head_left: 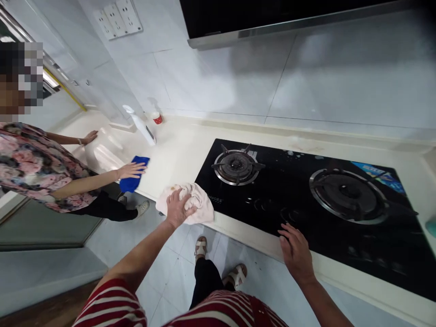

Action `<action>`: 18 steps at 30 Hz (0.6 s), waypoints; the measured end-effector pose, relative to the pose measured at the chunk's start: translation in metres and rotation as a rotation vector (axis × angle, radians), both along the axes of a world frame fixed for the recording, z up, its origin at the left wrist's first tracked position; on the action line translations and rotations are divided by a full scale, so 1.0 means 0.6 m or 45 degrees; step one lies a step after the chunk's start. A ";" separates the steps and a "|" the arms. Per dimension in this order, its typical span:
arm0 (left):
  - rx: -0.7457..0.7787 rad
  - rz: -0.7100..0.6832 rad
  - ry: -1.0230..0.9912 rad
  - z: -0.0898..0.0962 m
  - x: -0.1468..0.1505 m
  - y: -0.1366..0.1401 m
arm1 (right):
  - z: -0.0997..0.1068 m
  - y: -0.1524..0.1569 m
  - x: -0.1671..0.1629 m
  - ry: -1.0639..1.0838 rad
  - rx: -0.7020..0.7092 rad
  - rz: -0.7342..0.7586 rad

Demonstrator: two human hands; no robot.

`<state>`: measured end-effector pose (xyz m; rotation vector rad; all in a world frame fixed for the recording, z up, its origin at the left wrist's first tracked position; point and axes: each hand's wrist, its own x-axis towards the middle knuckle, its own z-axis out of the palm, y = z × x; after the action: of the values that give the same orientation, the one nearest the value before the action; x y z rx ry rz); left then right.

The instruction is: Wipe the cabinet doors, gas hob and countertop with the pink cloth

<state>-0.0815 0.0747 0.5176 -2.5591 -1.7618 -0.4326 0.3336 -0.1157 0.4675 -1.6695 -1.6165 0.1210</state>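
My left hand (177, 209) presses down on a crumpled pale pink cloth (202, 206), fingers bent into its folds. The cloth lies on the counter's front edge and touches the left corner of the black glass gas stove (272, 181). At the stove's front edge is my right hand (295, 252), its fingers apart and nothing in it. It is near the control knobs (289, 214); whether the fingertips touch the glass I cannot tell. Two burners, the left burner (235, 165) and the right burner (347, 193), carry dark pan supports.
To the left, a co-worker's hand (132, 170) rests on a blue cloth (131, 182). A white spray bottle (141, 127) and a red-and-white cup (157, 118) stand near the wall. A black range hood (272, 18) overhangs the stove. White speckles (294, 155) mark the glass.
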 end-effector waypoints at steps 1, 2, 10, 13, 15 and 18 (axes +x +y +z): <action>0.033 0.000 -0.011 -0.008 0.014 -0.026 | 0.001 0.001 0.000 -0.001 0.006 0.003; 0.062 -0.022 -0.024 -0.016 0.029 -0.053 | 0.002 0.001 0.001 -0.005 0.013 0.004; 0.121 -0.680 -0.095 -0.088 0.254 -0.231 | 0.000 -0.001 0.005 0.014 -0.023 -0.008; 0.184 -0.908 -0.048 -0.090 0.345 -0.254 | -0.005 -0.004 0.013 0.022 -0.030 -0.006; 0.219 -1.018 -0.012 -0.082 0.375 -0.254 | -0.009 -0.006 0.018 0.011 -0.037 -0.001; 0.232 -1.151 0.061 -0.065 0.364 -0.235 | -0.015 -0.010 0.025 -0.018 -0.060 0.008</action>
<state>0.1369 -0.0664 0.4788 -3.0220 -0.4171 -0.4790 0.3484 -0.1215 0.4587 -1.7046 -1.6413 0.1519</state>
